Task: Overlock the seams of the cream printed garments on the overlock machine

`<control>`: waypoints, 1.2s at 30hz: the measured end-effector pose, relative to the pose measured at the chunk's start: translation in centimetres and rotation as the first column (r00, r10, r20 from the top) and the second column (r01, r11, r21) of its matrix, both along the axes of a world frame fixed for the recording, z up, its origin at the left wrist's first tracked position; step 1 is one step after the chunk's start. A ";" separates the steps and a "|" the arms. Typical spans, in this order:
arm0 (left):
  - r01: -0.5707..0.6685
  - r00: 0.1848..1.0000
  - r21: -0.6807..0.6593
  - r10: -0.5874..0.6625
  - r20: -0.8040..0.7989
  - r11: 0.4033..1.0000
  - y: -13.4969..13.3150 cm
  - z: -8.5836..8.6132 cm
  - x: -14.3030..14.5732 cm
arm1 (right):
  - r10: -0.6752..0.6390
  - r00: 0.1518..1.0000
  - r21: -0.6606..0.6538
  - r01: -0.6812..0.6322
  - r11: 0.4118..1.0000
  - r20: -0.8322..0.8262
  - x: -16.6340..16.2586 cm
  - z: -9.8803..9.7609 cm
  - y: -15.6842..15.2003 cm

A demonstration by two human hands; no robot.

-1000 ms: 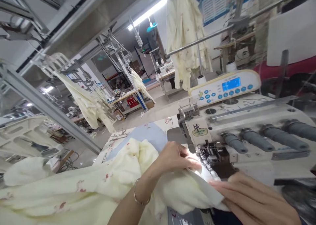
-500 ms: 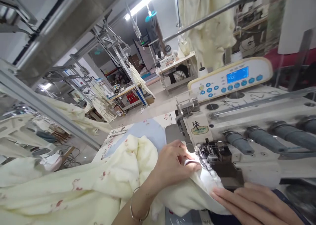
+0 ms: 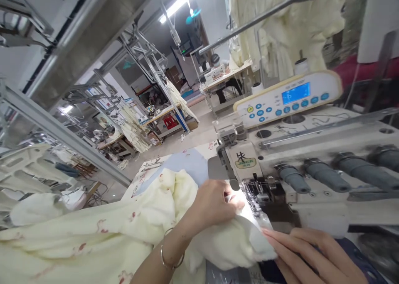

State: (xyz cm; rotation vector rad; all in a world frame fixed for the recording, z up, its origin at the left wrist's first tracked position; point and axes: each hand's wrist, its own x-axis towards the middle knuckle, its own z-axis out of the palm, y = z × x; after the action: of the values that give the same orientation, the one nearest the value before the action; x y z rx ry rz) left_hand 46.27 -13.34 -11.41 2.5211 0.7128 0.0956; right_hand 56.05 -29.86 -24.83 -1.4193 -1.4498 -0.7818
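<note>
Pale yellow plush fabric (image 3: 149, 209) with small reddish prints lies in folds over the sewing machine's work surface. Its edge runs under the lit presser foot and needle area (image 3: 255, 199). My left hand (image 3: 213, 203), a bangle on its wrist, pinches the fabric just left of the foot, thumb against fingers. In front of the foot, my right hand (image 3: 311, 250) lies with fingers stretched out, fingertips touching the fabric's edge; its thumb is hidden. The sewing machine (image 3: 324, 205) fills the right side, its head marked JACK.
A control panel (image 3: 289, 99) with a blue display sits atop the machine, near thread cones (image 3: 301, 64). Grey ribbed tubes (image 3: 326, 175) stick out of its front. A metal rail (image 3: 84, 35) slants overhead at left. Pale garments (image 3: 280, 35) hang behind, and other sewing tables (image 3: 226, 78) stand further back.
The view has shifted slightly. Both hands remain by the presser foot; my left thumb has drawn back a little, and the fabric between the hands now bulges more toward me.
</note>
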 end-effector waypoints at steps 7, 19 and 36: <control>-0.040 0.999 0.039 0.039 0.025 0.998 0.3 0.0 -0.4 | -0.051 0.999 0.051 0.051 0.997 -0.006 -1.1 2.4 0.8; -0.168 0.984 0.142 0.158 0.078 0.975 0.0 -1.0 1.8 | -0.190 0.981 0.091 0.192 0.977 -0.036 -1.7 2.2 1.0; 0.490 0.839 0.366 -0.542 0.047 0.791 2.8 0.3 -4.0 | -0.009 0.992 -0.095 0.021 0.995 0.124 1.1 3.6 -0.1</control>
State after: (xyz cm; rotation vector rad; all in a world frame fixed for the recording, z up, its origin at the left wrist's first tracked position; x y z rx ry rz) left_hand 42.30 -10.52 -11.15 2.9078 -0.0928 0.2282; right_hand 57.10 -29.99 -21.22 -1.4778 -1.5919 -0.8313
